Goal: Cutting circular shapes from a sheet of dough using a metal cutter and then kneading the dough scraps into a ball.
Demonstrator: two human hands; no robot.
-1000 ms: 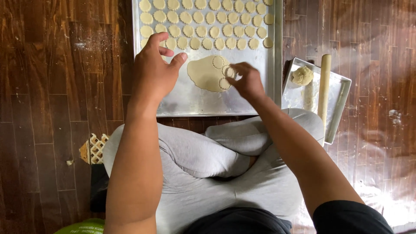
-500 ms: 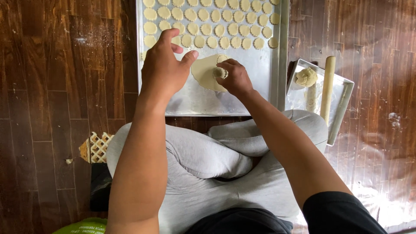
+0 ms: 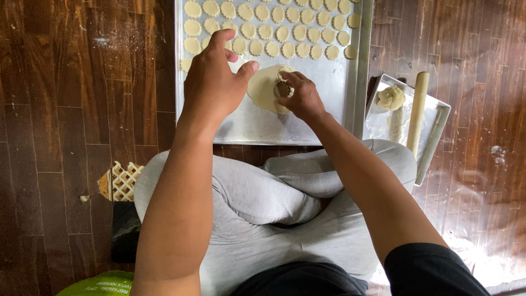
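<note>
Right hand (image 3: 303, 98) pinches round cutter (image 3: 282, 89) on dough sheet (image 3: 262, 87); left hand (image 3: 213, 82) hovers, fingers spread; advise pressing squarely, near the edge

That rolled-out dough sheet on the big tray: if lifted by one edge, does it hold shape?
Probably not. The dough sheet looks thin and flat, so it would likely droop or stretch. Holes cut near the right hand probably make it tear there. The metal tray looks floured, so it may slide rather than stick.

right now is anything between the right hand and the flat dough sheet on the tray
Only a small round cutter, held by the right hand and pressed onto the dough sheet. The left hand hovers beside it, not in between.
</note>
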